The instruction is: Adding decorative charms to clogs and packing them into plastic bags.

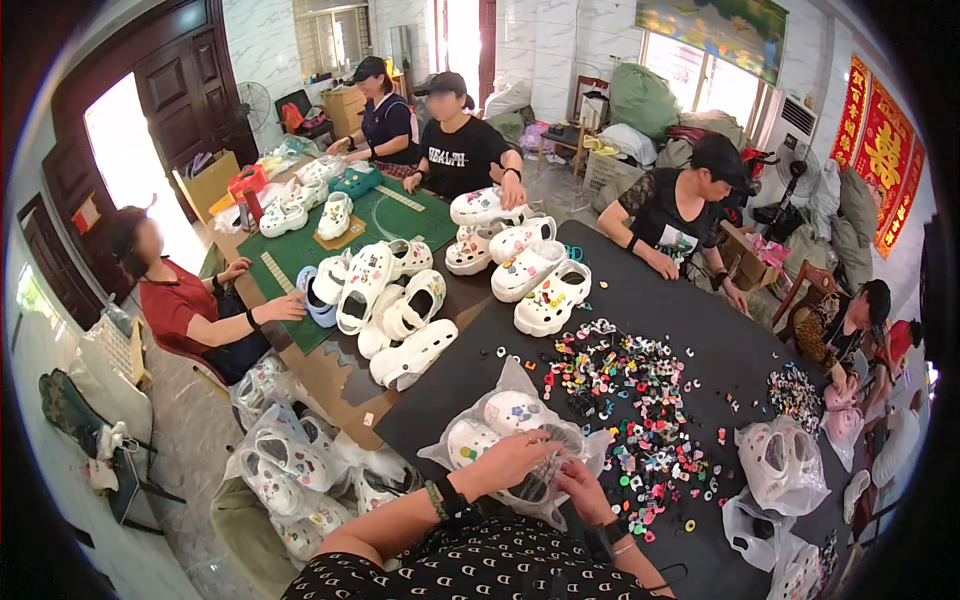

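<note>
In front of me a clear plastic bag (432,452) lies on the dark table with a pair of white clogs (512,411) inside, dotted with colourful charms. My left hand (512,463) reaches across the bag near its opening, fingers closed on the crumpled film. Close beside it, my right hand (585,492) pinches the same bag with bent fingers. The clogs' heel ends are partly covered by my left hand and the film. Just right of the bag spreads a heap of small colourful shoe charms (640,410).
More white clogs (415,355) crowd the table's left part, beside a green cutting mat (400,213). Bagged clogs (780,465) lie at the right. A sack of bagged clogs (285,470) stands low at my left. Several people work around the tables, one with a hand on a blue clog (318,300).
</note>
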Motion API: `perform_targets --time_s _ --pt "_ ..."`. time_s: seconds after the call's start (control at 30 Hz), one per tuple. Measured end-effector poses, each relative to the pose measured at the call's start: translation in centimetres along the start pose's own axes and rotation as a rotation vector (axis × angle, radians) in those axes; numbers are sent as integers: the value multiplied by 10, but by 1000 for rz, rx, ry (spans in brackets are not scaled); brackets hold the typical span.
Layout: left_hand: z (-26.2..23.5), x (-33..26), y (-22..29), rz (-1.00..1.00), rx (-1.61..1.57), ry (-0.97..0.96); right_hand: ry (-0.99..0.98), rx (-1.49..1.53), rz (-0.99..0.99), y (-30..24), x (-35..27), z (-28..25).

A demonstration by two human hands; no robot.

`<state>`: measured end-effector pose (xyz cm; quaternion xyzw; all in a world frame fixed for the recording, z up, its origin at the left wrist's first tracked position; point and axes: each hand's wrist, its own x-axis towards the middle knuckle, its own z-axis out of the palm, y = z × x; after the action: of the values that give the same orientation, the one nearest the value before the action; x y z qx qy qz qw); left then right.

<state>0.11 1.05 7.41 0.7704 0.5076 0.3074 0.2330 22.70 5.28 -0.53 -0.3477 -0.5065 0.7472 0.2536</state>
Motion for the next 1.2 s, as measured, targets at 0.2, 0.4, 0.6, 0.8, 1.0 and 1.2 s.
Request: perform_targets --time_s 0.2,0.4,0.6,0.8,1.0,1.2 --pt "-17 -10 5 -164 -109 84 -310 697 -168 -68 -15 17" --pt "-24 -17 -7 -166 -26 243 -130 -594 -482 -32 15 -10" --pt "-32 -36 -25 -255 44 287 -125 -1430 -458 -50 37 32" --pt "-51 -55 -30 -326 36 284 -56 -1624 -404 -25 56 15" --pt "-50 -82 -47 -380 87 307 -206 -1583 -60 -40 69 34" --pt "-56 -87 -60 -512 119 485 -207 -1537 -482 3 52 -3"
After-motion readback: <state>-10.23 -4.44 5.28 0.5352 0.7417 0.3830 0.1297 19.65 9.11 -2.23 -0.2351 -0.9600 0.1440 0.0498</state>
